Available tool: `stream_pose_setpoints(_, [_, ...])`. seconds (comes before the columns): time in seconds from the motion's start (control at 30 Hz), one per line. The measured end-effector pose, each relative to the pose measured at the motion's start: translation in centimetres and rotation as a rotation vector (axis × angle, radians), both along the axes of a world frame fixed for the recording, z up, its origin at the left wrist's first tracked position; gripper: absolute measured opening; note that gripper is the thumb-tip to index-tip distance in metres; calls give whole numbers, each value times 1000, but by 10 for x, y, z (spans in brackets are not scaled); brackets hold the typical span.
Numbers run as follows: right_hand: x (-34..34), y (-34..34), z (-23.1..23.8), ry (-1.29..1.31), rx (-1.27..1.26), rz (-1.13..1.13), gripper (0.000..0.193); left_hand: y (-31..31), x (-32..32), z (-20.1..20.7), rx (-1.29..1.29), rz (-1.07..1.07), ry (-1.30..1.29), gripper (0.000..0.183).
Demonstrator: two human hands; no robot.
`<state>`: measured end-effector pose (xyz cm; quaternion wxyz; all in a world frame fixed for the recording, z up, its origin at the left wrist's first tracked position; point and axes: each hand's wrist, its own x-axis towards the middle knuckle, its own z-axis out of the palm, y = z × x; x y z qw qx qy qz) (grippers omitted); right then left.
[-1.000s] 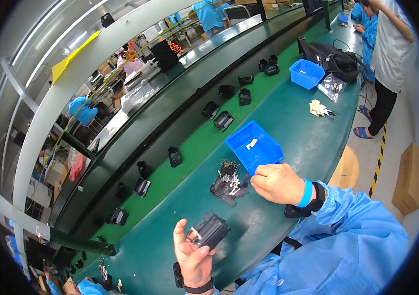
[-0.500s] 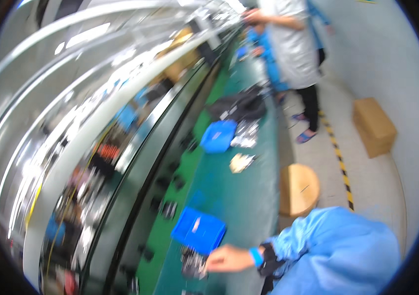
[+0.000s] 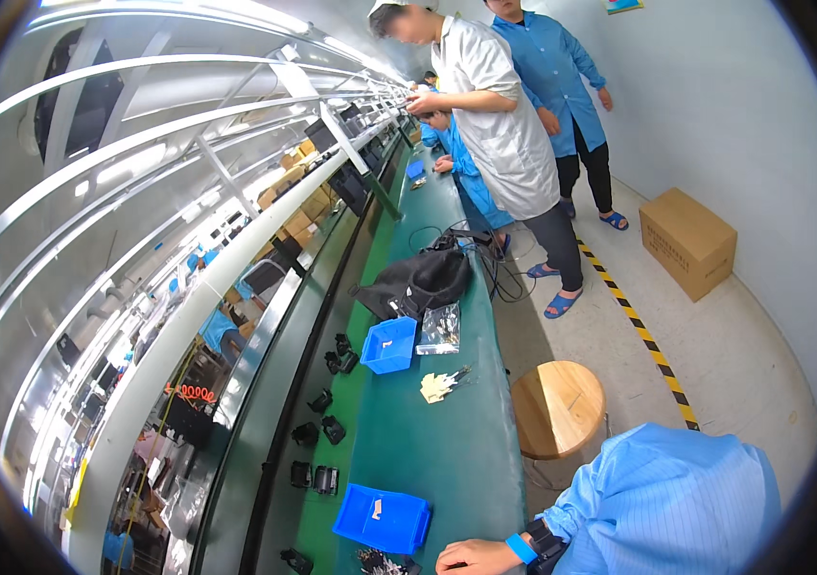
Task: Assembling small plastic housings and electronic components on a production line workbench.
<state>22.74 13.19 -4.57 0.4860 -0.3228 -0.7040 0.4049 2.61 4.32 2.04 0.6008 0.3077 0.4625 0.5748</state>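
The right hand is at the near end of the scene, low over the green tabletop, with its back turned upward. Its fingers are bent toward the left, but the lower edge cuts the hand, so I cannot tell if its grip is closed or holds something. The left hand is outside the view, and its grip I cannot tell either.

Just to the left of the right hand lies a pile of dark parts with thin leads, which is partly cut by the lower edge. Directly beyond this pile stands a blue bin, with a small pale piece inside. On the right wrist there is a bright blue band and, next to it, a black strap.

To the left of the tabletop, several black housings are on a lighter green strip (some of them stand close in pairs). Farther along the tabletop there are cream-coloured pieces with dark leads, a second blue bin, a clear plastic bag and a large black bag.

On the right side, a round wooden stool is near the tabletop. Farther away stand a person in a white coat and another in a blue coat.
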Motion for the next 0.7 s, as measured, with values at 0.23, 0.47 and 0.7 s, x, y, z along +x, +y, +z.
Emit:
stream_pose_setpoints(0.23, [0,6,-11,31,176,-100,19,5,-2,-1,3,-25,-108,55])
stream_pose_setpoints(0.47, [0,-11,0,85,37,-30,19,-5,-8,-1,108,-126,-178,53])
stream_pose_setpoints(0.7, [9,-5,-7,215,-141,92,14,-31,-17,14,292,-427,-398,55])
